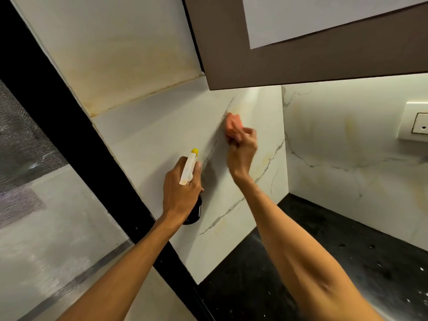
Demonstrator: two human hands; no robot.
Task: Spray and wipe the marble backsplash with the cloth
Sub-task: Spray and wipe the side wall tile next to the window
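The right hand (242, 154) and the cloth (232, 125) it grips are smeared by motion blur, so the fingers cannot be told apart. The left hand (180, 193) hides most of the spray bottle (188, 167). The wall socket (416, 126) is cut off by the right edge, the cabinet (301, 54) by the top.

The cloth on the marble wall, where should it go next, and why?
Probably sweep the cloth down toward the yellowish marks: the right hand presses it high on the backsplash, those marks lie lower, and the left hand holds the spray bottle aside.
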